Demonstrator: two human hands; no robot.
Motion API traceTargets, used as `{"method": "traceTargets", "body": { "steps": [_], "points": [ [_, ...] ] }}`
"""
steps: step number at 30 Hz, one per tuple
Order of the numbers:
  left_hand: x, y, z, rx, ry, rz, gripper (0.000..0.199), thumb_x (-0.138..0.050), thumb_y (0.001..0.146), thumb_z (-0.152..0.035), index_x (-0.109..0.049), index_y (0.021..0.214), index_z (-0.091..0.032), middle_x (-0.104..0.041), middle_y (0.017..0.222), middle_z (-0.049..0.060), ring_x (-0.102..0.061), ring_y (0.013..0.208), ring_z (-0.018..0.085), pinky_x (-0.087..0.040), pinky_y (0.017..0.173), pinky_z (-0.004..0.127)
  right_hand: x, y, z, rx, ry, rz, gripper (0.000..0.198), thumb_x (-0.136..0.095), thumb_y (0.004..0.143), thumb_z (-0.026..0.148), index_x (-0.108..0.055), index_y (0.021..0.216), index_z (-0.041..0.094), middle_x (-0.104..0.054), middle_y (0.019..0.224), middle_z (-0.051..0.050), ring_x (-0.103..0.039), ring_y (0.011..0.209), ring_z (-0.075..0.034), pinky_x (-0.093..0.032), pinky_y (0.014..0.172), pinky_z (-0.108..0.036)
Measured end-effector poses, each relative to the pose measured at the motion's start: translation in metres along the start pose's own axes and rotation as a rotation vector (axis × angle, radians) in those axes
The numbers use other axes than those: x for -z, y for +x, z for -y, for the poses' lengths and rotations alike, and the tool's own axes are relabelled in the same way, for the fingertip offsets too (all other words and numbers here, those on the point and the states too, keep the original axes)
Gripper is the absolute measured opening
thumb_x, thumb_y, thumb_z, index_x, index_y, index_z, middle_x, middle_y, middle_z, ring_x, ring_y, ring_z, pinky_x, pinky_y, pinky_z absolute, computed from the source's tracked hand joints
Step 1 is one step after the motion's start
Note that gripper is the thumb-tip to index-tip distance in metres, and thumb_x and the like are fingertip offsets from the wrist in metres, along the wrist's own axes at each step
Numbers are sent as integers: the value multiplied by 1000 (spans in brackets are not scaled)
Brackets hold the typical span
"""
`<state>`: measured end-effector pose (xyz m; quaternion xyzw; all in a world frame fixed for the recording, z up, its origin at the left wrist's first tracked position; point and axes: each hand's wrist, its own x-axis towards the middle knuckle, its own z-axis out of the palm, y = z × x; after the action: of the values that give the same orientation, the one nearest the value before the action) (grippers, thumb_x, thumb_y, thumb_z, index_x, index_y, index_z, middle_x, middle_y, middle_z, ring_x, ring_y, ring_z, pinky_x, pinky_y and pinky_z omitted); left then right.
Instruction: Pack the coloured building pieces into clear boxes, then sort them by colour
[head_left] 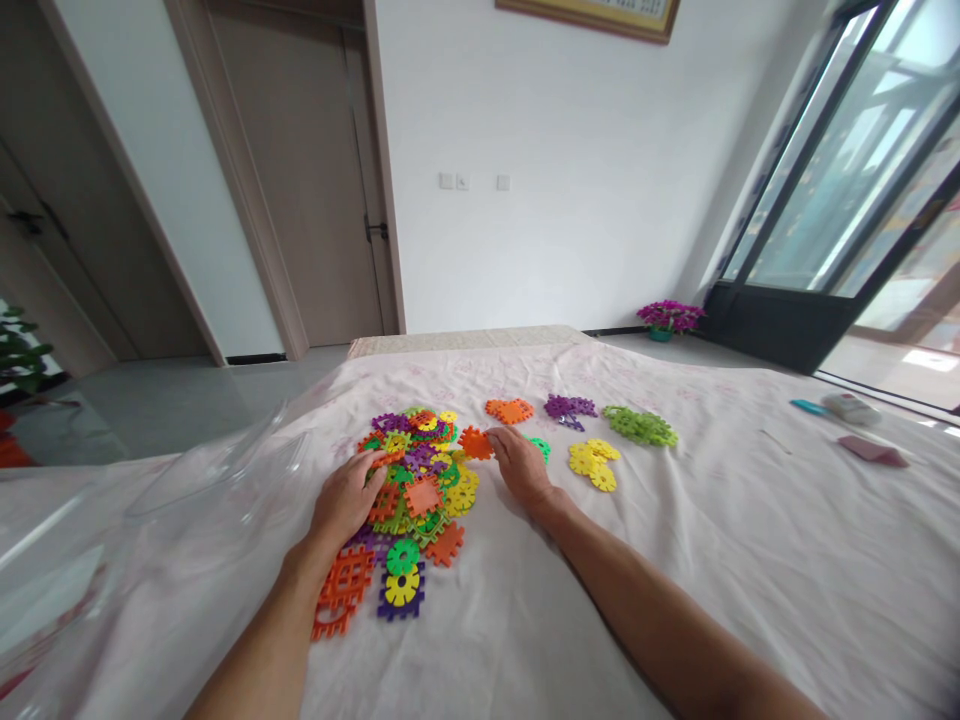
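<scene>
My right hand (520,463) pinches an orange notched plastic building piece (476,443) just right of a mixed heap. At the heap's left side, my left hand (341,497) has its thumb and fingers closed at another orange building piece (388,458). The heap holds square and round interlocking pieces, among them an orange square (424,495), a green disc (403,556) and a yellow disc (402,586) lying on a purple square (388,608). Green pieces (540,449) lie partly hidden behind my right hand.
Separate piles of orange pieces (510,411), purple pieces (568,408), light green pieces (640,425) and yellow pieces (594,463) lie beyond and right of my right hand. Clear plastic packaging (225,490) stands at left on the bedsheet (720,580). A pink object (872,450) lies far right.
</scene>
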<state>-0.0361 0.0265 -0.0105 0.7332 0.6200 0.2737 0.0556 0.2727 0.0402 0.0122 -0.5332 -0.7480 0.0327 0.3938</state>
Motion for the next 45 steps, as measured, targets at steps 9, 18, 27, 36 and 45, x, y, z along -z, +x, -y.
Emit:
{"method": "traceTargets", "body": {
  "steps": [9,18,27,36,45],
  "points": [
    [-1,1,1,-17,4,-3,44,-36,93,-41,-58,125,-20,-58,133,7,-51,126,22,-38,107,36,2,11,-22,-166,339,-169,31,-44,92,40,-66,103,20,-69,72,-1,-67,66,-16,-52,70,-28],
    [-2,1,1,-8,-4,-5,42,-36,93,-40,-58,124,-23,-58,134,5,-50,126,20,-37,107,35,8,30,-51,-107,174,-244,34,-47,87,31,-64,112,16,-67,113,-12,-61,107,-24,-46,97,-39],
    [-1,1,1,-7,-7,-7,41,-37,93,-40,-59,123,-24,-59,133,4,-51,126,20,-37,107,34,11,26,-75,-174,-97,-67,49,-46,81,11,-57,128,19,-54,133,-11,-53,120,-24,-41,104,-39],
    [-1,1,0,-16,4,-7,42,-35,93,-40,-59,123,-22,-59,133,5,-51,126,20,-37,107,33,10,37,-84,-64,-81,167,29,-48,88,22,-68,108,18,-65,118,-9,-57,114,-22,-43,98,-34],
    [1,1,-1,-11,2,-10,42,-36,93,-40,-59,123,-21,-58,133,6,-51,125,21,-37,107,35,17,36,-72,-48,-191,127,34,-50,91,27,-63,122,27,-46,144,-7,-52,123,-26,-40,102,-41]
  ]
}}
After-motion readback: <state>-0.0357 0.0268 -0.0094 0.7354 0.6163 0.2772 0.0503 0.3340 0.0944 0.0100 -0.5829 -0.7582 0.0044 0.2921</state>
